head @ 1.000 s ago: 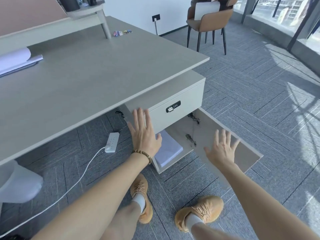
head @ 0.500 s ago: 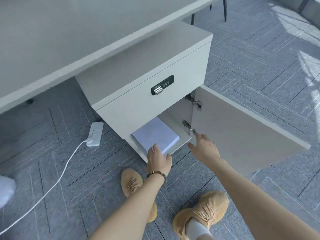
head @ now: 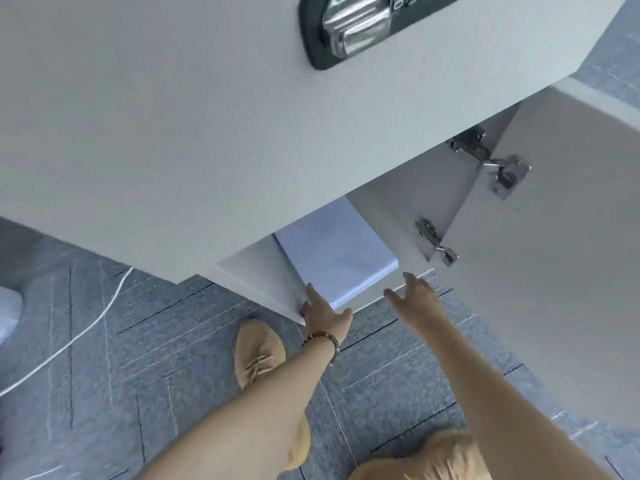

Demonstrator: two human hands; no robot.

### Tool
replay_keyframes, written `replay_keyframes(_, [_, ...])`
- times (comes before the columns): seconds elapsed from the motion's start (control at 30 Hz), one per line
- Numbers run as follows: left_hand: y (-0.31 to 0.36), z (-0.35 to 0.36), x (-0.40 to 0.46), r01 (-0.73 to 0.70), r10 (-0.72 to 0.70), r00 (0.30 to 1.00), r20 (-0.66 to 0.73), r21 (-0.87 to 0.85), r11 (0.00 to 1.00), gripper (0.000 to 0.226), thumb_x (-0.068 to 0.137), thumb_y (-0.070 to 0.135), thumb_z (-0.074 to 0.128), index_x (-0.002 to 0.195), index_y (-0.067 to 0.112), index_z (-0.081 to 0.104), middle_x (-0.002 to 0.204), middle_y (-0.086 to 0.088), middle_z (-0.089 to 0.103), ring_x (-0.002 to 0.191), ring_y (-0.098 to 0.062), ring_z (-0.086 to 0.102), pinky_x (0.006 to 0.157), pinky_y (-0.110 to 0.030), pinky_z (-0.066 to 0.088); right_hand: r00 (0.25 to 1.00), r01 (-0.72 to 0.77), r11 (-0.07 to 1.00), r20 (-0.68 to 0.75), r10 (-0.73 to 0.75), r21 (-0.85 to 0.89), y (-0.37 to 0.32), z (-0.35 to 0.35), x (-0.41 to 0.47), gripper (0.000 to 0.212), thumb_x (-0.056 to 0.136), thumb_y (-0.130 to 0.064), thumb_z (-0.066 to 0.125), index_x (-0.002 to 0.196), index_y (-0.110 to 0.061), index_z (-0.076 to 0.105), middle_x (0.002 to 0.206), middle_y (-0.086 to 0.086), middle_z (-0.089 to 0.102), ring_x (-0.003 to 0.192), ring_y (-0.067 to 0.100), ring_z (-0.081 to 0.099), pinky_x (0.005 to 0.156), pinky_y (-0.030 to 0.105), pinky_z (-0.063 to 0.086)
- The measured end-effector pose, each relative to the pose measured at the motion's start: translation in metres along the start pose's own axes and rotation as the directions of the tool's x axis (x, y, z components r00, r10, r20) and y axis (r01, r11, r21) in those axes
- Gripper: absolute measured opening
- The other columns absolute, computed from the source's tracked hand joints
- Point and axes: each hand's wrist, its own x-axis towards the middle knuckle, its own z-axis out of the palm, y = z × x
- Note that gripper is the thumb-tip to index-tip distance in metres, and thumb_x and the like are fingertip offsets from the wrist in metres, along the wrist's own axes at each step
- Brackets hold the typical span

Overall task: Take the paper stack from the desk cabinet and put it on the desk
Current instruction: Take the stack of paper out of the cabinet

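The white paper stack (head: pixel 337 251) lies flat on the floor of the open desk cabinet (head: pixel 256 282), under the drawer front. My left hand (head: pixel 323 315) touches the stack's near left corner, fingers spread, at the cabinet's front edge. A bead bracelet sits on that wrist. My right hand (head: pixel 417 297) hovers just in front of the stack's near right corner, fingers apart, holding nothing. The far part of the stack is hidden by the drawer front.
The drawer front with its combination lock (head: pixel 360 26) fills the top of the view, very close. The cabinet door (head: pixel 554 271) stands open at the right, with two metal hinges (head: pixel 502 171). A white cable (head: pixel 79 334) runs over the grey carpet. My tan shoes (head: pixel 258 355) are below.
The camera has dropped much closer to the cabinet. Both hands have reached forward to the near edge of the paper stack; the left now touches it.
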Motion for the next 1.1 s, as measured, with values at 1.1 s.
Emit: replay_keyframes(1.1, [-0.045, 0.067, -0.014, 0.111, -0.138, 0.986, -0.089, -0.254, 0.961, 0.1, 0.08, 0.03, 0.078, 0.154, 0.009, 0.014, 0.158, -0.015, 0.031, 0.141, -0.033, 0.037, 0.107, -0.048, 0.044, 0.992, -0.115, 0.961, -0.023, 0.125, 0.253, 0.079, 0.024, 0.042, 0.054, 0.084, -0.033, 0.069, 0.131, -0.009, 0.054, 0.129, 0.014, 0.061, 0.112, 0.031, 0.06, 0.09, 0.039, 0.05])
